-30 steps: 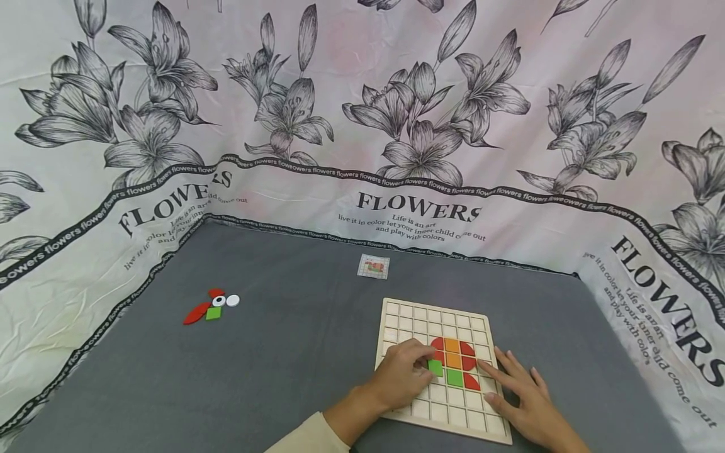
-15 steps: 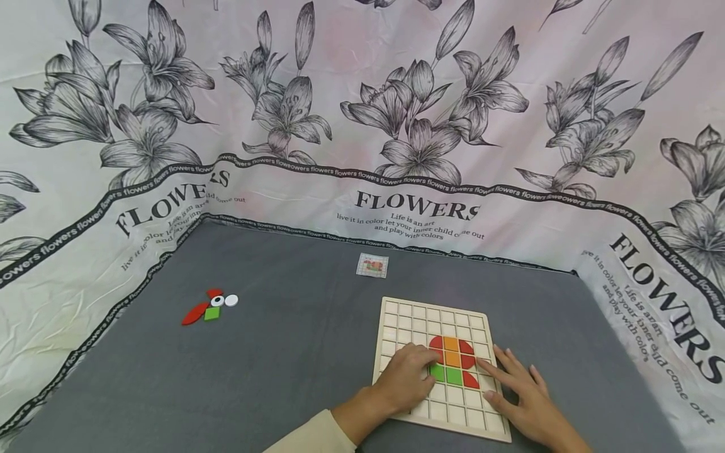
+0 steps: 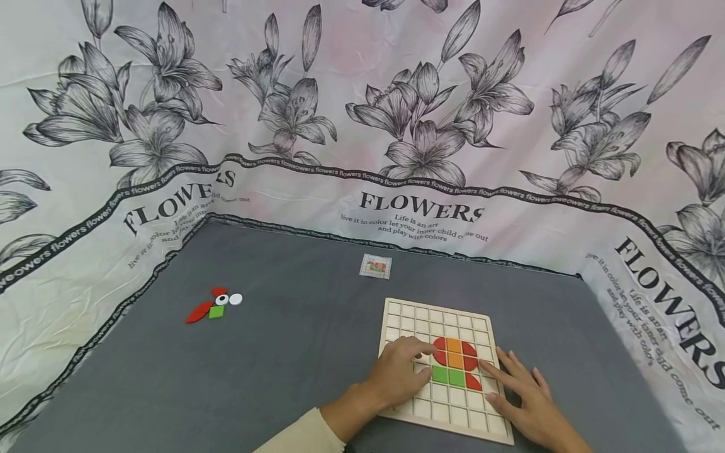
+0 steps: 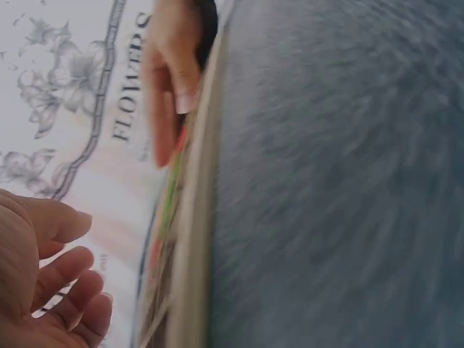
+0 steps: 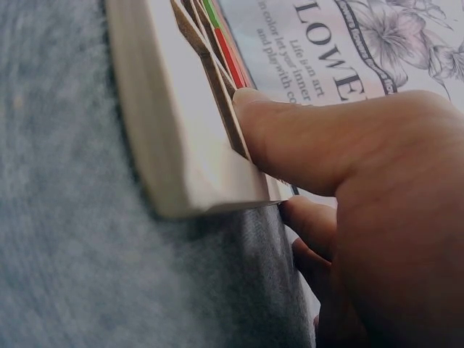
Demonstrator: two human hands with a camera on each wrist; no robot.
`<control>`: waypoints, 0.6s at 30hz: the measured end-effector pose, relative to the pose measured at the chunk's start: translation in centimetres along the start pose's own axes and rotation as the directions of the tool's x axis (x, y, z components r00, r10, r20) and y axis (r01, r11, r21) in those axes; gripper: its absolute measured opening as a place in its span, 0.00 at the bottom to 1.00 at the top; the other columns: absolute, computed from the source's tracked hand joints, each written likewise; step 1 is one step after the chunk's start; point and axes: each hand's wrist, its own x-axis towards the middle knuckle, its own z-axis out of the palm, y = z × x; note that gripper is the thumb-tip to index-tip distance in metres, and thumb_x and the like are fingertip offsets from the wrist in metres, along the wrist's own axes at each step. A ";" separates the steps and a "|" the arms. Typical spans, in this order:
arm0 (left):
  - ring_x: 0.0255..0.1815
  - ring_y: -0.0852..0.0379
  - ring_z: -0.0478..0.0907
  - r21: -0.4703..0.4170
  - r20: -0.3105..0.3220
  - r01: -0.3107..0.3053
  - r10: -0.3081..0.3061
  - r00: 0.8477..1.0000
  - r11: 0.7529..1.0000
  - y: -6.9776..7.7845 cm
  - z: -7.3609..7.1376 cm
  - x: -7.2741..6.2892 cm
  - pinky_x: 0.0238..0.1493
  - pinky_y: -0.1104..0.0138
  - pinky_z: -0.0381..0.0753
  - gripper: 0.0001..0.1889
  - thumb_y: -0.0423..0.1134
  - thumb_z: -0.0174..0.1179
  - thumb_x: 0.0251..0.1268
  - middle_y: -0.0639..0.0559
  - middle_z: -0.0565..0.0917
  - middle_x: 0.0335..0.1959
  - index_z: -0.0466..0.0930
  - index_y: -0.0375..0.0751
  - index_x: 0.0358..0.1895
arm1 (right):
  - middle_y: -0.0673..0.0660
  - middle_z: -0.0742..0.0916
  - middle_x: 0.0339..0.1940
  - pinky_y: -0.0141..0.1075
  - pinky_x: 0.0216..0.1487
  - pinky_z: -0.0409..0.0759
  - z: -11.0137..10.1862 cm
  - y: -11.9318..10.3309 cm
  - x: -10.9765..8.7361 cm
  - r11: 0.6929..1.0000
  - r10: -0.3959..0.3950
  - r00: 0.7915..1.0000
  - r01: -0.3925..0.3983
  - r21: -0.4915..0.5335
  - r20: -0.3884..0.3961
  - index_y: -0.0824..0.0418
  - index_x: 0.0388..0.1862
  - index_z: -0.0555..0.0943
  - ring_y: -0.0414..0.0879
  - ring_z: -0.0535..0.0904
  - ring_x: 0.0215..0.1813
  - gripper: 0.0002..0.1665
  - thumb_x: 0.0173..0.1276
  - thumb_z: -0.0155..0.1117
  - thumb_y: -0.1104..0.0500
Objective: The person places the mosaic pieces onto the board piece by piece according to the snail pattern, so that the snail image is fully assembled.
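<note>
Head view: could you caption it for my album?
Left hand and right hand at a gridded board partly filled with red, orange and green tiles.

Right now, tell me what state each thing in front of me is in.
Board: flat on the gray surface, partly filled
Orange tiles: two, in cells
Green tiles: two, side by side in cells
Red tiles: in cells beside those
Loose pieces: off the board, clustered
Picture card: flat, picture up
Left hand: holding nothing, fingers apart
Right hand: fingers spread, touching the board
</note>
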 end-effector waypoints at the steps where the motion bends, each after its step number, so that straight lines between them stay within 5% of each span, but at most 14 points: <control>1: 0.39 0.56 0.79 -0.021 -0.012 -0.002 0.001 1.000 1.000 0.1 -0.5 0.0 0.41 0.75 0.75 0.16 0.26 0.66 0.52 0.48 0.84 0.41 0.84 0.35 0.47 | 0.71 0.63 0.72 0.72 0.60 0.33 0.0 0.0 0.0 1.000 -0.001 1.000 0.001 0.008 0.002 0.51 0.68 0.74 0.73 0.51 0.70 0.29 0.68 0.64 0.52; 11: 0.39 0.52 0.79 -0.101 -0.135 -0.019 0.005 0.991 0.995 0.1 -6.4 -1.8 0.38 0.63 0.80 0.17 0.25 0.68 0.52 0.47 0.84 0.42 0.83 0.34 0.47 | 0.71 0.63 0.72 0.73 0.58 0.34 0.2 0.2 -0.1 0.998 0.008 1.000 -0.009 0.054 0.019 0.53 0.68 0.74 0.77 0.50 0.69 0.28 0.69 0.63 0.53; 18: 0.39 0.53 0.78 0.033 -0.271 0.020 -0.010 0.962 0.999 -2.4 -11.5 -4.6 0.35 0.60 0.80 0.20 0.24 0.71 0.49 0.51 0.84 0.40 0.83 0.37 0.48 | 0.71 0.63 0.72 0.73 0.58 0.34 0.2 0.3 0.0 0.999 0.013 1.000 -0.013 0.050 0.018 0.50 0.68 0.74 0.74 0.49 0.70 0.29 0.69 0.63 0.53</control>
